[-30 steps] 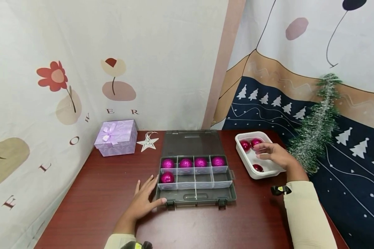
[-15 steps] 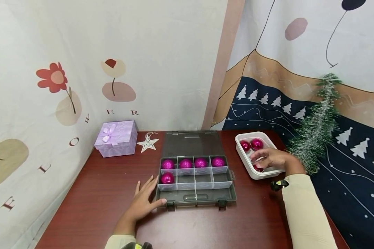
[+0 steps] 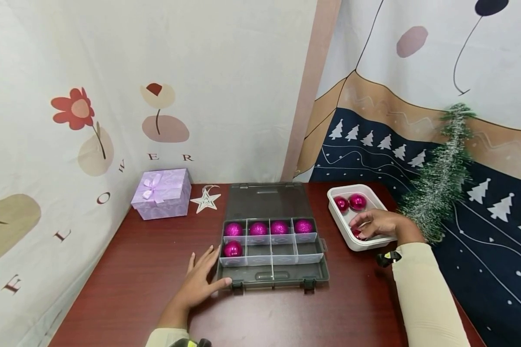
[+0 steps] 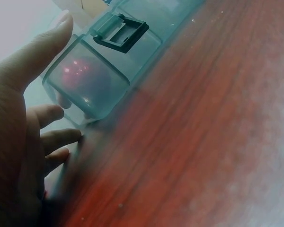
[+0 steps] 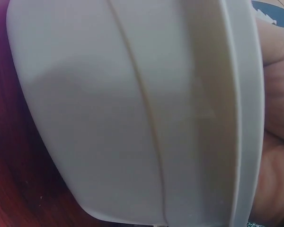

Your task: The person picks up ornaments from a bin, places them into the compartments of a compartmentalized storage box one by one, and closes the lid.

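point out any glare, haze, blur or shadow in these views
Head: fairly even light, pale sheen on the table; left wrist: hazy, glints around the ball seen through the case, table blurred at lower right; right wrist: dim, soft shadow across the tub.

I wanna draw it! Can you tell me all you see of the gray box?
The gray box looks like smoky see-through plastic and lies flat on the table. Its lid is open at the back; two latches show in front. Pale dividers make two rows of four compartments, plus two wider ones in front. Glittery pink balls fill the back row; one shiny ball sits leftmost in the next row. The left hand touches its left side.
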{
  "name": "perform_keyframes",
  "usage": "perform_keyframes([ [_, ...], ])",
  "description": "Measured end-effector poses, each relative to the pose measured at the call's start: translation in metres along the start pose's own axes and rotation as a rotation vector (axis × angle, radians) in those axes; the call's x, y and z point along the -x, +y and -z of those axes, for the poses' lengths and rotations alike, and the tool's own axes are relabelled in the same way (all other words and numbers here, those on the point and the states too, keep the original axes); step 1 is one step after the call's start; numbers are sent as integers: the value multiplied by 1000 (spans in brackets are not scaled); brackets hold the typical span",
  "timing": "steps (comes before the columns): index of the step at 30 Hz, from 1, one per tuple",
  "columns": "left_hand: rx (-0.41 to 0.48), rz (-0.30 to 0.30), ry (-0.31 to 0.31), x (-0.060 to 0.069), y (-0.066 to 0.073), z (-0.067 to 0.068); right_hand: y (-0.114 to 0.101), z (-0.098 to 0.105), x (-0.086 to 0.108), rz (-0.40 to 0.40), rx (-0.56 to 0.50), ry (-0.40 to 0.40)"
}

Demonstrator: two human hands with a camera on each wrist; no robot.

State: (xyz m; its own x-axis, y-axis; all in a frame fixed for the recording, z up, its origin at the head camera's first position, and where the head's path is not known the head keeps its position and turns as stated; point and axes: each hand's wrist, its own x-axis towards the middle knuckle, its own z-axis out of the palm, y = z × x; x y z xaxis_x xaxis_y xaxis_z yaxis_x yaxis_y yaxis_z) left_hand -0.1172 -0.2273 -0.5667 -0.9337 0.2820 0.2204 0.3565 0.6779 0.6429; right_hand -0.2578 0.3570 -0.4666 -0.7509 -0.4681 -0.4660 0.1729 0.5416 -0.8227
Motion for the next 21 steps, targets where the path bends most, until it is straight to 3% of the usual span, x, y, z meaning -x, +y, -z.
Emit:
perform_keyframes([
  [14, 1, 5, 2, 1, -1, 0, -1, 0, -1, 21, -23, -4],
  [21, -1, 9, 1, 0, -2, -2, -2, 2, 4, 28, -14, 52],
])
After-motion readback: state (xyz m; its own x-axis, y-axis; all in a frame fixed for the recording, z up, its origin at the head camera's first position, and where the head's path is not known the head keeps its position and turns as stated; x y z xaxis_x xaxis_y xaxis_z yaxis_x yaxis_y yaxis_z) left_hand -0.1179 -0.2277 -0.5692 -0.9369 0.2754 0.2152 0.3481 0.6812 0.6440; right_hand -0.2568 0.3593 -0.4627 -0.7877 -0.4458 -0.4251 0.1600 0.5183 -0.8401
